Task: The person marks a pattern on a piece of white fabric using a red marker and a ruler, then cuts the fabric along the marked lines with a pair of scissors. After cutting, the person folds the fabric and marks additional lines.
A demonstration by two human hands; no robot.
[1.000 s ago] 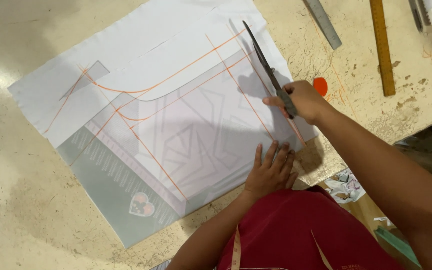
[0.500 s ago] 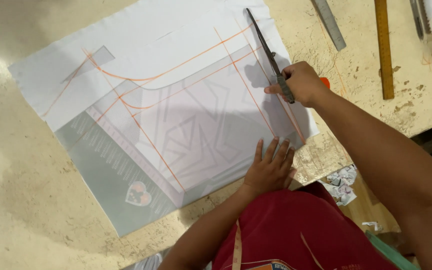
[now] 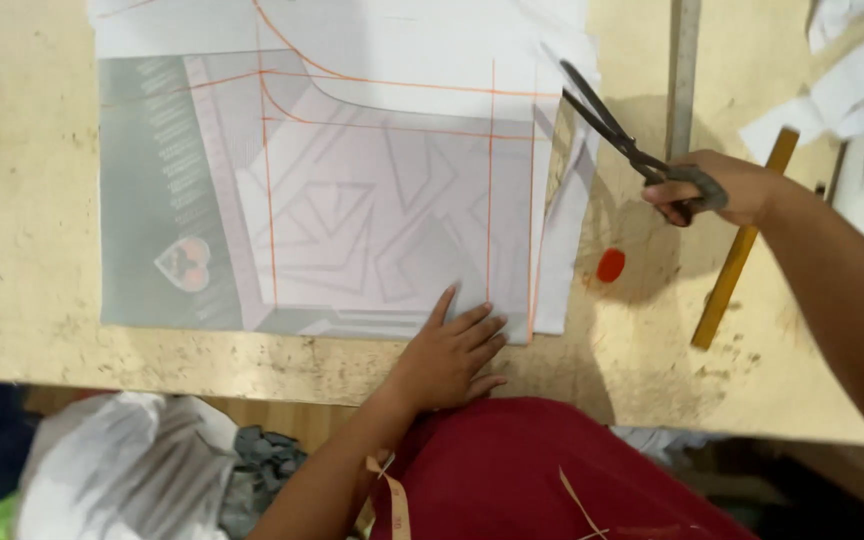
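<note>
A: Status, left to right?

B: Grey-white paper sheet [image 3: 352,190] lies flat on the beige table [image 3: 22,200], marked with orange lines. Judging by how it lies, the marking looks complete. Cutting is barely started: a narrow strip along the sheet's right edge looks partly freed, the rest of the outline uncut.

A: Left hand?

B: Left hand [image 3: 447,350] is palm down, fingers spread, flat on the sheet's near edge beside the vertical orange line. It grips nothing, just pins the paper.

A: Right?

B: Right hand [image 3: 717,190] is closed through the handles of the black scissors [image 3: 622,140]. Blades are parted, tips at the sheet's upper right edge, pointing away from the person. Forearm comes in from the lower right.

A: Around it?

B: Small red-orange chalk piece [image 3: 610,265] just right of the sheet, metal ruler [image 3: 685,70] beyond the scissors, wooden ruler [image 3: 742,240] under the wrist, paper scraps [image 3: 842,90] far right.
</note>
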